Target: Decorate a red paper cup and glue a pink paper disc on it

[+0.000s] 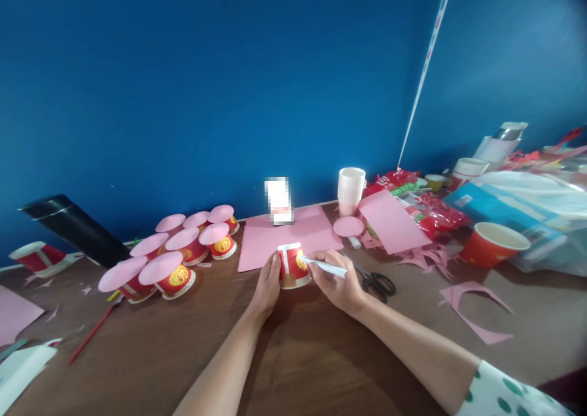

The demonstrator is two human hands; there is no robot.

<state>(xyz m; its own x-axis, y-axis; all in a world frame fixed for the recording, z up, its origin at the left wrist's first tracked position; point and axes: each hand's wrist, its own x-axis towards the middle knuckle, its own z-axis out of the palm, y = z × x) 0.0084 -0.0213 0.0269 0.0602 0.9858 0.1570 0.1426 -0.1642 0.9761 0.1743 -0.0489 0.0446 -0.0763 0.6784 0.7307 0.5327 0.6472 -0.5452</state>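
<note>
An upside-down red paper cup (288,268) with a white stripe and a yellow emblem stands in front of me. My left hand (268,286) is wrapped against its left side. In my right hand (338,281) is a slim white pen (328,267), its tip pointing left at the cup's upper right side. The fingers of that hand also come close to the cup's right side; whether they touch it I cannot tell. Behind the cup lies pink paper (293,232). Black-handled scissors (378,284) lie just right of my right hand, partly hidden by it.
Several upturned red cups topped with pink discs (160,268) stand at left, near a black bottle (76,226) and a red brush (94,333). A stack of white cups (351,189), a pink disc (348,226), paper scraps (479,309), plastic bags (541,214) and an orange cup (493,245) occupy the right.
</note>
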